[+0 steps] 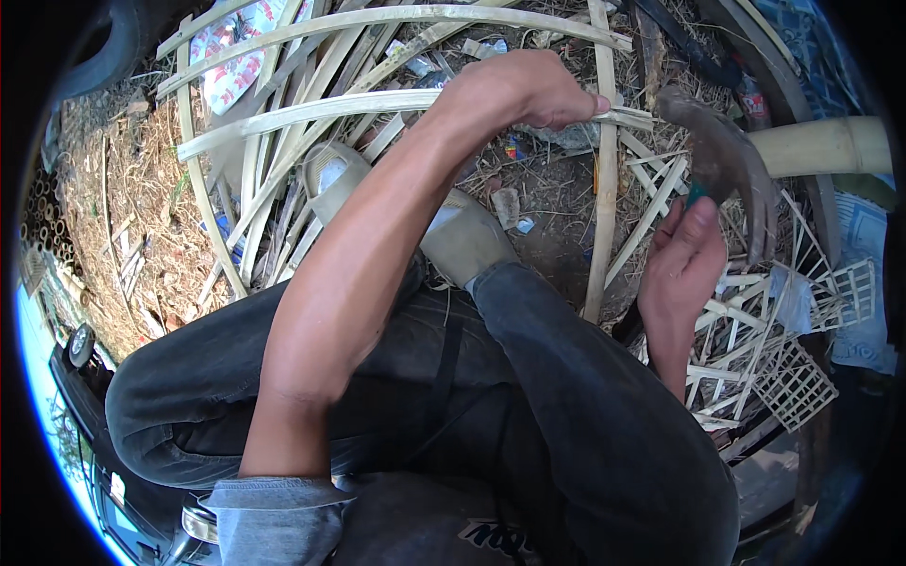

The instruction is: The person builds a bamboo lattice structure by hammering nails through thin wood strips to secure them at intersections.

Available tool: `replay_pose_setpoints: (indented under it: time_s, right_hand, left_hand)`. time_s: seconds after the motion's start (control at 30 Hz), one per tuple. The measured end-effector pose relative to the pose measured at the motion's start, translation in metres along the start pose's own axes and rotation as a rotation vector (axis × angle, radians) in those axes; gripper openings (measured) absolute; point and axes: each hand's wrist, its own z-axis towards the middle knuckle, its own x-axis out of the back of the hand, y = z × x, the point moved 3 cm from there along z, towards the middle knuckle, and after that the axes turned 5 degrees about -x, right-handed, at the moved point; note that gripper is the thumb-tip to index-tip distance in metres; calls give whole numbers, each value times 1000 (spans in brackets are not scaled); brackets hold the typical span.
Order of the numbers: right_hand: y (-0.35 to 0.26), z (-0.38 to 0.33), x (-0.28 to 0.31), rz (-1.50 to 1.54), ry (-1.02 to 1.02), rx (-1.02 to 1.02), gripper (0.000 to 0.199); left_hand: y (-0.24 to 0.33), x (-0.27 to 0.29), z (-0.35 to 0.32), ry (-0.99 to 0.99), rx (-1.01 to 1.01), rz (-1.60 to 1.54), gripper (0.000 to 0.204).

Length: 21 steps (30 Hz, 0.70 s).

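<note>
My left hand (527, 87) reaches across from the lower left and closes round the right end of a pale, split bamboo strip (283, 121). There the strip crosses an upright bamboo slat (605, 198), with my thumb close to the crossing. To the right of that crossing, my right hand (681, 253) grips a dark brown hammer (727, 156) with a curved claw. Its handle is mostly hidden by my fingers, and a bit of teal shows beside my thumb. Another curved strip (396, 17) lies across the frame farther away, and a second slat (192, 165) crosses at the left.
My shoes (467, 241) rest on littered ground inside the bamboo frame. At the right lie a thick bamboo pole (826, 147), a pile of thin slivers (727, 354) and a lattice basket piece (796, 385). Loose slats (302, 132) and a black tyre (111, 47) are at the far left.
</note>
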Motion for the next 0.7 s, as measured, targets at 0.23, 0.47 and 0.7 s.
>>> replay_pose_setpoints:
  time_s: [0.23, 0.47, 0.7]
  right_hand:
    - [-16, -11, 14, 341, 45, -47, 57]
    - [-23, -6, 17, 466, 26, -142, 57]
    - [-3, 2, -3, 217, -55, -78, 60]
  left_hand:
    - [10, 5, -9, -80, 110, -6, 69]
    - [12, 12, -11, -104, 139, -14, 73]
    - [6, 17, -7, -25, 96, 70, 74]
